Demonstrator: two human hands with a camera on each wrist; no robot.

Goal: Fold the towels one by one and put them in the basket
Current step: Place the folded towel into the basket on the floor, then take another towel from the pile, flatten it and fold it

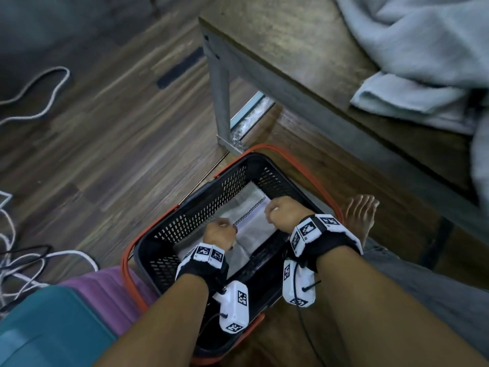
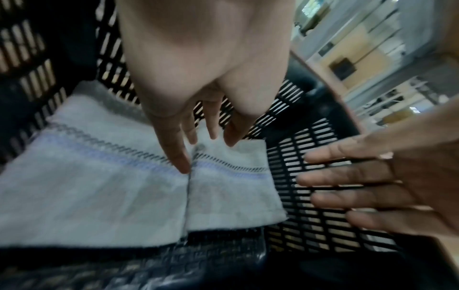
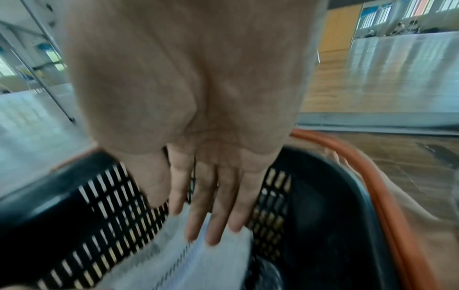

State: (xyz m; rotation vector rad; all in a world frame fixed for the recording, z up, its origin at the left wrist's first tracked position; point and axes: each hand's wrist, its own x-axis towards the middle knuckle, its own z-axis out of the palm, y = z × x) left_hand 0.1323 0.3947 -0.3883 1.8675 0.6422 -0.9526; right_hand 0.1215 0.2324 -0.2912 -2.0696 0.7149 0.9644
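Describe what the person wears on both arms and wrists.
Both forearms are bare, with no sleeves. The left wrist and the right wrist each carry a black strap topped with white blocks printed with black-and-white square markers. A white boxy camera unit hangs under each wrist, also marked, with thin black cables trailing from it.

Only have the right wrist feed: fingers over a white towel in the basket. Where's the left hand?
Observer: The left hand is in the basket too, at the near-left end of the folded towel.
Operator: Gripping it?
Observer: No. In the left wrist view its fingers are straight, and one tip seems to touch the towel's striped band.
Operator: Any more to fold?
Observer: Yes. The head view shows unfolded towels heaped on the table.
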